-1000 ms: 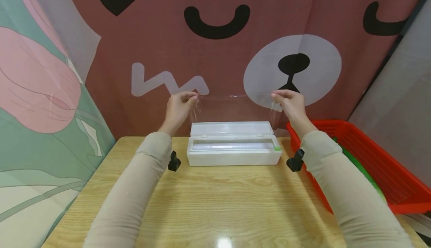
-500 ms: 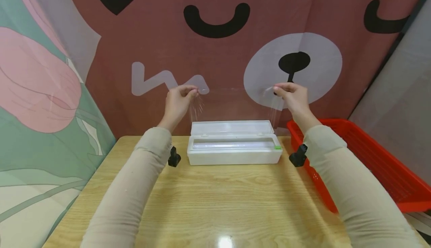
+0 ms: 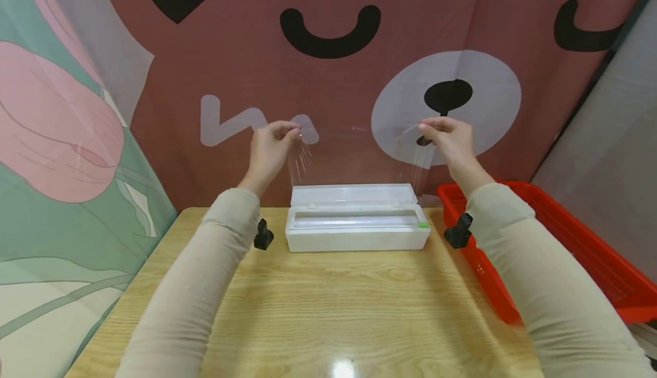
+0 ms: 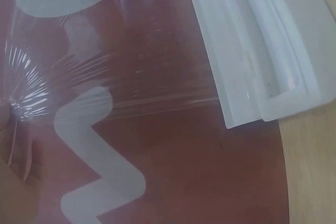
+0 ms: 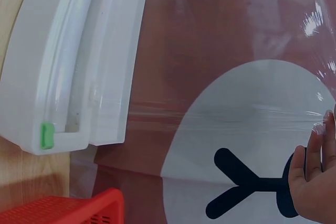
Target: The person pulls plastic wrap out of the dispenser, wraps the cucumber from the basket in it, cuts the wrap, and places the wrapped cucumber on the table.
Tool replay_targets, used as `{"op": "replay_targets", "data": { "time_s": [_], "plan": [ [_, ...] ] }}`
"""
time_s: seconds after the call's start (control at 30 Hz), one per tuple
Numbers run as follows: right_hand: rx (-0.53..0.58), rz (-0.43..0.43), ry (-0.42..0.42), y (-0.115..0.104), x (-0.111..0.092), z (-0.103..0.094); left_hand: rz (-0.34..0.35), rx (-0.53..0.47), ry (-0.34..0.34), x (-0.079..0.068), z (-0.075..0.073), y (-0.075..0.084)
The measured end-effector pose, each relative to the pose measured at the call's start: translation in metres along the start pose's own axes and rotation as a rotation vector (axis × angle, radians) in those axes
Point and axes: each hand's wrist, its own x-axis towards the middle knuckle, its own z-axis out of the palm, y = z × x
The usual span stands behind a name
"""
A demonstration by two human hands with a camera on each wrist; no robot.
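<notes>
Clear plastic wrap (image 4: 31, 80) hangs as a thin sheet between my two raised hands and runs down to the white wrap dispenser (image 3: 356, 240). My left hand (image 3: 269, 153) pinches its upper left corner between thumb and fingers, and creases fan out from there. At the upper right corner, my right hand (image 3: 454, 147) pinches the film the same way. Both hands are above and behind the dispenser, one to each side. Its lid (image 3: 354, 194) is tipped back, showing the wrap roll (image 3: 356, 222) inside. A small green piece (image 5: 47, 136) sits at the dispenser's right end.
The dispenser stands near the back of a wooden table (image 3: 328, 309). Right of it is a red plastic basket (image 3: 493, 287), partly behind my right sleeve. A printed cloth (image 3: 231, 53) with a bear face hangs behind the table.
Both hands have risen and drawn slightly apart, with more plastic wrap stretched above the dispenser. The green thing seen earlier in the basket is now out of sight. The dispenser stays put.
</notes>
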Motion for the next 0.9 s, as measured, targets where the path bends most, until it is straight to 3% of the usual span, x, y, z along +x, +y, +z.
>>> {"op": "replay_targets", "data": {
  "time_s": [0.4, 0.57, 0.9],
  "plan": [
    [0.025, -0.013, 0.026, -0.01, 0.006, -0.005, 0.005, -0.036, 0.0, 0.006, -0.003, 0.013],
    [0.007, -0.009, 0.019, -0.017, 0.007, -0.007, 0.003, -0.006, 0.002, 0.007, -0.007, 0.017],
    [0.012, -0.005, 0.011, -0.025, 0.008, -0.011, 0.056, -0.01, 0.0, 0.008, -0.012, 0.022]
  ]
}}
